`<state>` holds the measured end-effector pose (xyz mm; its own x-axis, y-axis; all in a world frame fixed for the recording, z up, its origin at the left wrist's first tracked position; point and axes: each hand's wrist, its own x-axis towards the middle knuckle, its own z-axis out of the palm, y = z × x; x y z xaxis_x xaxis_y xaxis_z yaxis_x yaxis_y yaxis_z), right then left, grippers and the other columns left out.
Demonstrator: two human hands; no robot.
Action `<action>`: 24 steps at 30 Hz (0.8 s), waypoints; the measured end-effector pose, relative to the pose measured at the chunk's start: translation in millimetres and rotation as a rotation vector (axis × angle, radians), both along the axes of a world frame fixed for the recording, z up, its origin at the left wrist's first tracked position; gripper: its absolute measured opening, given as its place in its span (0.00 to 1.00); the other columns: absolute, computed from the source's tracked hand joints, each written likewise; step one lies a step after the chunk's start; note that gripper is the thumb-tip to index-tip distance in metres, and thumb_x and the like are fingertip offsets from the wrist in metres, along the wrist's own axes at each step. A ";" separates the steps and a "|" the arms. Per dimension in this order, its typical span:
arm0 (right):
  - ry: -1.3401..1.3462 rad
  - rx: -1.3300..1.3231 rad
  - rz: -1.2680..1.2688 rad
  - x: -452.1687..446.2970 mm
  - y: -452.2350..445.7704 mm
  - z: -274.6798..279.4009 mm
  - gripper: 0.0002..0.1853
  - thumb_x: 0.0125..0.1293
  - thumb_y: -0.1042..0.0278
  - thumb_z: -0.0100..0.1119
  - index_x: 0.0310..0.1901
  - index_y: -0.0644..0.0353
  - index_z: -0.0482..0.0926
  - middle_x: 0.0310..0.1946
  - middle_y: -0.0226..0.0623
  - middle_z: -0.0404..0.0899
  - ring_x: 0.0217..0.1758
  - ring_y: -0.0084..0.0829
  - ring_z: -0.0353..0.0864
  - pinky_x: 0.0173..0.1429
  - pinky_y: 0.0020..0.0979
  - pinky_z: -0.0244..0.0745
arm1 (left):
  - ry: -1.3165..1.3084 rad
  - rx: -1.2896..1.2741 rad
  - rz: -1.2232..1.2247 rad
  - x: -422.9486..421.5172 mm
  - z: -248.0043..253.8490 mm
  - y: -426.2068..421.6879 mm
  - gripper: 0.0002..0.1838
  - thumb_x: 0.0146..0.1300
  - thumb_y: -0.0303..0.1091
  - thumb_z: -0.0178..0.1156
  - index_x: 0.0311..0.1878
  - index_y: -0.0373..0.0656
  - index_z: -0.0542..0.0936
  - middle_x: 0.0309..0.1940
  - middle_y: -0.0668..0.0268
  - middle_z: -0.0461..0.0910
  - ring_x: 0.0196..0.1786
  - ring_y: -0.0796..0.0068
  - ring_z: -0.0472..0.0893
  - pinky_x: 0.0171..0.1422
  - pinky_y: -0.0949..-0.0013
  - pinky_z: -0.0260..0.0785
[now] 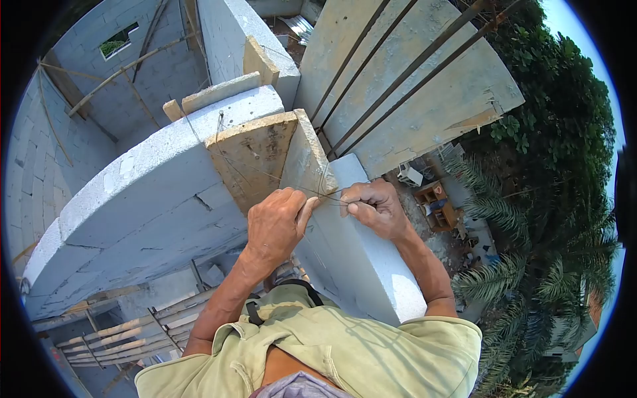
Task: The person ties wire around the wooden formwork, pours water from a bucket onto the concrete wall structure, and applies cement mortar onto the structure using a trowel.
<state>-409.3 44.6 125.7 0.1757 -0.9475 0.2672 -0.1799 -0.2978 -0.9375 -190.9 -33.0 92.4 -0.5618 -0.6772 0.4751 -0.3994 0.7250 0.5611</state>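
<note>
Thin wire (328, 196) runs between my two hands in front of the corner of the wooden formwork boards (255, 156). My left hand (279, 222) is closed, thumb against fingers, on the wire at the lower edge of the boards. To its right, my right hand (375, 207) pinches the wire's other side, above the top of the block wall (378, 259). A loop of wire goes round the upright board (306, 156). More wire stretches across the face of the left board toward the curved wall top (159, 139).
Steel rebars (405, 73) rise behind the boards beside a large plywood panel (464, 99). Bamboo scaffolding (126, 338) is at lower left. Right of the wall there is a deep drop to the ground, with a wooden cabinet (434, 205) and palm fronds (497, 278).
</note>
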 end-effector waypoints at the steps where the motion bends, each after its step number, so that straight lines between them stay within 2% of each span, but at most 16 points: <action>1: 0.029 -0.034 -0.023 -0.7 -1.4 -0.5 0.06 0.71 0.75 0.59 0.40 0.68 0.83 0.28 0.26 0.79 0.26 0.13 0.66 0.29 0.24 0.61 | 0.000 -0.006 0.005 0.2 -3.0 -5.4 0.14 0.66 0.37 0.70 0.29 0.41 0.78 0.25 0.62 0.78 0.31 0.62 0.81 0.34 0.59 0.73; 3: 0.051 -0.063 -0.048 2.0 -1.1 1.1 0.05 0.71 0.76 0.59 0.40 0.68 0.83 0.28 0.26 0.79 0.26 0.13 0.67 0.29 0.24 0.62 | 0.084 -0.008 -0.079 3.3 -8.9 -13.2 0.17 0.64 0.38 0.72 0.24 0.41 0.77 0.19 0.63 0.75 0.24 0.63 0.78 0.29 0.59 0.70; 5: 0.161 -0.023 -0.123 6.3 0.3 11.7 0.07 0.68 0.72 0.59 0.36 0.66 0.84 0.26 0.32 0.82 0.23 0.20 0.72 0.29 0.27 0.68 | 0.109 -0.001 -0.106 4.0 -10.8 -19.6 0.19 0.64 0.38 0.72 0.22 0.41 0.77 0.17 0.63 0.73 0.22 0.63 0.76 0.28 0.59 0.69; 6: 0.160 -0.023 -0.126 6.4 -0.5 10.9 0.07 0.68 0.72 0.59 0.36 0.66 0.84 0.26 0.32 0.82 0.23 0.20 0.72 0.29 0.27 0.68 | 0.135 0.003 -0.136 4.0 -11.1 -22.7 0.20 0.63 0.38 0.73 0.20 0.41 0.76 0.16 0.62 0.72 0.20 0.62 0.75 0.26 0.59 0.68; 8: 0.219 -0.109 -0.137 7.3 -1.5 8.7 0.05 0.65 0.78 0.58 0.36 0.65 0.84 0.26 0.32 0.83 0.22 0.19 0.74 0.28 0.27 0.69 | 0.134 0.012 -0.157 4.9 -10.6 -25.9 0.20 0.63 0.38 0.73 0.19 0.41 0.76 0.16 0.62 0.72 0.19 0.62 0.74 0.26 0.59 0.67; 15: 0.296 -0.110 -0.177 5.1 1.0 5.4 0.05 0.64 0.79 0.59 0.36 0.64 0.84 0.25 0.32 0.83 0.21 0.21 0.75 0.28 0.27 0.69 | 0.140 0.063 -0.228 9.2 -11.2 -31.1 0.18 0.62 0.34 0.73 0.20 0.40 0.77 0.16 0.62 0.73 0.18 0.63 0.73 0.24 0.61 0.66; 17: 0.267 -0.171 -0.185 6.4 -1.0 3.5 0.05 0.64 0.82 0.59 0.37 0.64 0.83 0.20 0.30 0.75 0.20 0.18 0.69 0.25 0.28 0.64 | 0.184 0.071 -0.244 7.8 -10.4 -31.2 0.18 0.62 0.32 0.73 0.20 0.38 0.75 0.16 0.61 0.70 0.18 0.64 0.70 0.24 0.61 0.63; 19: 0.270 -0.164 -0.189 7.0 -2.2 5.1 0.05 0.64 0.82 0.59 0.37 0.64 0.83 0.20 0.30 0.75 0.20 0.18 0.69 0.25 0.28 0.64 | 0.228 0.077 -0.261 7.6 -12.1 -32.5 0.19 0.62 0.30 0.73 0.20 0.37 0.73 0.16 0.60 0.68 0.18 0.64 0.66 0.25 0.61 0.60; 22: 0.271 -0.154 -0.201 7.3 -0.4 5.7 0.04 0.64 0.82 0.59 0.37 0.65 0.83 0.21 0.31 0.75 0.20 0.18 0.69 0.25 0.27 0.64 | 0.219 0.158 -0.272 8.2 -19.0 -33.4 0.18 0.62 0.29 0.72 0.21 0.36 0.75 0.16 0.61 0.68 0.18 0.68 0.65 0.24 0.62 0.59; 24: 0.272 -0.157 -0.207 4.4 -1.1 6.1 0.04 0.64 0.82 0.59 0.37 0.65 0.83 0.21 0.31 0.76 0.20 0.17 0.69 0.25 0.27 0.64 | 0.246 0.310 -0.266 7.4 -20.2 -33.1 0.17 0.64 0.30 0.72 0.23 0.34 0.77 0.16 0.64 0.68 0.19 0.74 0.64 0.24 0.64 0.58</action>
